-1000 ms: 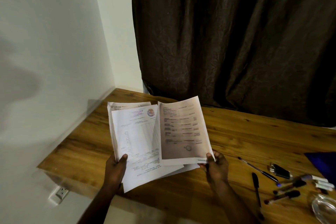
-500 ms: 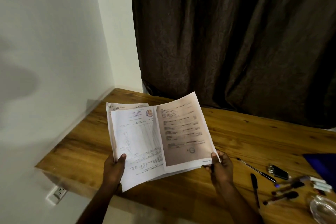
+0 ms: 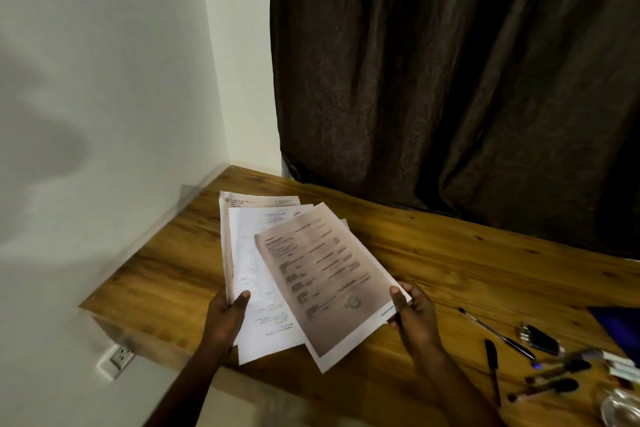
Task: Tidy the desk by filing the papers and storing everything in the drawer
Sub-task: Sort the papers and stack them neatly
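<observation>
Above the left part of the wooden desk [image 3: 467,263] I hold several printed papers. My left hand [image 3: 227,317] grips the lower left edge of a white stack of sheets [image 3: 252,260], thumb on top. My right hand [image 3: 414,314] pinches the lower right corner of a single printed sheet [image 3: 322,274], which lies tilted across the stack and overlaps it. The text on the pages is blurred. No drawer shows in this view.
To the right on the desk lie two black pens [image 3: 495,333], a small dark clip-like object [image 3: 540,340], several markers and brushes [image 3: 561,371], a glass dish [image 3: 620,409] and a blue folder corner [image 3: 620,326]. A dark curtain [image 3: 450,80] hangs behind; a wall socket [image 3: 119,357] sits below the desk's left end.
The single sheet in my right hand has swung left and down, from beside the stack to lying across it. Both hands have lowered toward the desk.
</observation>
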